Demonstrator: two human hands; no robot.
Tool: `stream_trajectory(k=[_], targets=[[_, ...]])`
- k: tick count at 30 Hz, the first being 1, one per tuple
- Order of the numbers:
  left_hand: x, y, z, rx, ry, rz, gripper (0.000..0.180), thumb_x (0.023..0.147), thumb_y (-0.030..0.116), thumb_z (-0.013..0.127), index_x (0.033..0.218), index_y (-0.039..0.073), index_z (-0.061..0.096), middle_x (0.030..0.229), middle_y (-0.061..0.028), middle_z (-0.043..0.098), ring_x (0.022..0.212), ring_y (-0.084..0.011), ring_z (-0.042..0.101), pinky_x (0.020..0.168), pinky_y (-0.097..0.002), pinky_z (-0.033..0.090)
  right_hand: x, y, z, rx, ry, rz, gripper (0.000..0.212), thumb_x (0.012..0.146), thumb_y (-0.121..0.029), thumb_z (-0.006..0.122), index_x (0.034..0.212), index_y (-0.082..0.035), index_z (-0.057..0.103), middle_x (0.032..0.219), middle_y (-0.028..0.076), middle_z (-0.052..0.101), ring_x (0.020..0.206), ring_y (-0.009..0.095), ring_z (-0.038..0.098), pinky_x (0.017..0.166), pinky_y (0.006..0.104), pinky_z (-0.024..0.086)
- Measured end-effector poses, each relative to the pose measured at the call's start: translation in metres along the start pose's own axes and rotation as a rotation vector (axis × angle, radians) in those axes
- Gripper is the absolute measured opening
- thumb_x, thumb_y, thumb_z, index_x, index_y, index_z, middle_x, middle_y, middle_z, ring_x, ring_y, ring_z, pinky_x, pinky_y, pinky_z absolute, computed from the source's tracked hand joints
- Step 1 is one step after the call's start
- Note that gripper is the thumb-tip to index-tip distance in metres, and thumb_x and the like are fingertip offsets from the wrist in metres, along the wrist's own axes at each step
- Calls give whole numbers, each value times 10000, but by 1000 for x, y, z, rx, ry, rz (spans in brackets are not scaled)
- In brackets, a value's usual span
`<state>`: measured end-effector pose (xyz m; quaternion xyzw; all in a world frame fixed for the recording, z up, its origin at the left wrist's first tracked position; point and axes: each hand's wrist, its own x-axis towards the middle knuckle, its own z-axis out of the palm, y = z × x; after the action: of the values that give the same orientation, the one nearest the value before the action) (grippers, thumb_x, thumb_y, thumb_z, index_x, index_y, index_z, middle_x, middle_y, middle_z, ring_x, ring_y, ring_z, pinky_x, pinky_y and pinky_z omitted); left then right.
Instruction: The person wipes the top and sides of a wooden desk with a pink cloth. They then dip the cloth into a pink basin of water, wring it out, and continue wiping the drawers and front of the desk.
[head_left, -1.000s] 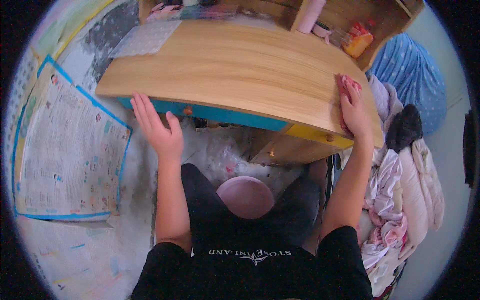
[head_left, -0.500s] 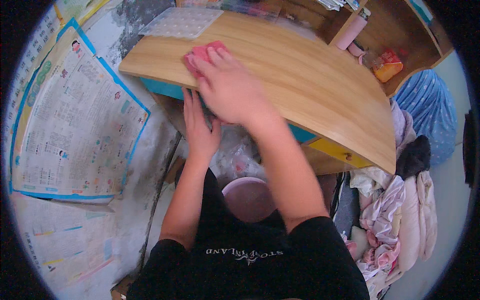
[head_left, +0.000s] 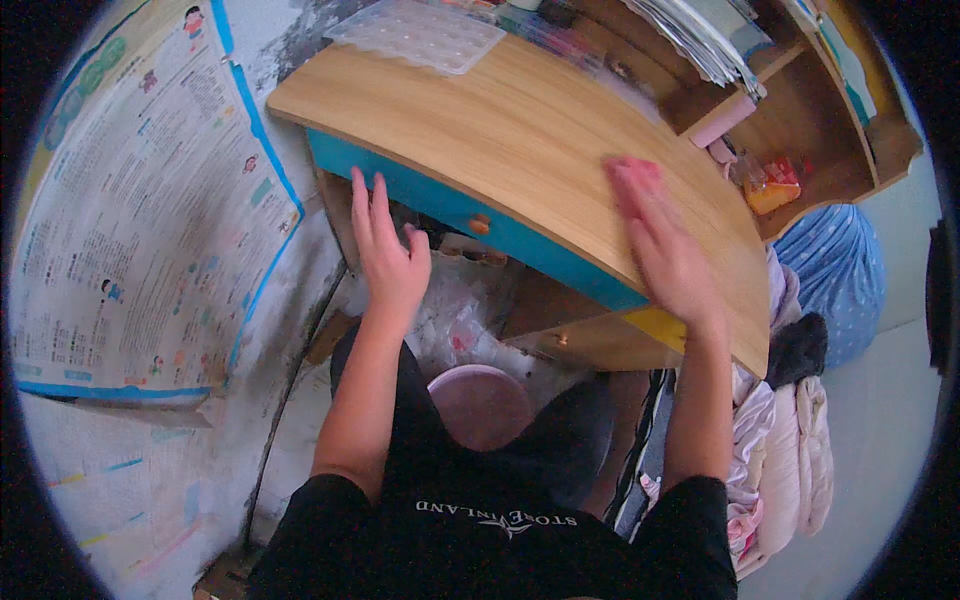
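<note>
Head view showed the pink cloth (head_left: 632,172) at the far end of my right grip (head_left: 668,255), well apart from my left grip (head_left: 392,262), spread beside the blue drawer (head_left: 425,192), but blur kept me from telling whether the right one pinched it against the bench (head_left: 480,125).

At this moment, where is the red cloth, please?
In the head view, the red cloth is right of centre on the wooden desktop, at the far end of the blurred right hand, left of the orange packet.
</note>
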<state>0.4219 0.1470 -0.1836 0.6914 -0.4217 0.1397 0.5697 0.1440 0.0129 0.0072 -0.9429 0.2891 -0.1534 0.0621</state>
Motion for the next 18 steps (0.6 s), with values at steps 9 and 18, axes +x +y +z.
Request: stream_trajectory(k=[9, 18], targets=[[22, -15, -20, -19, -67, -80, 745, 877, 12, 568, 1593, 9, 359, 1645, -228, 365, 1427, -441, 471, 1145, -470, 443, 142, -101, 67, 110, -93, -589, 573, 1083, -245, 501, 1625, -93, 396, 1673, 212, 371, 1580, 401, 283, 1304, 474, 216], [23, -6, -28, -29, -141, -94, 735, 828, 9, 639, 1539, 18, 452, 1662, -216, 335, 1215, -406, 643, 899, -458, 589, 257, -172, 134, 105, 173, -665, 519, 1011, -207, 495, 1477, 22, 507, 1487, 278, 542, 1396, 459, 491, 1222, 521, 349]])
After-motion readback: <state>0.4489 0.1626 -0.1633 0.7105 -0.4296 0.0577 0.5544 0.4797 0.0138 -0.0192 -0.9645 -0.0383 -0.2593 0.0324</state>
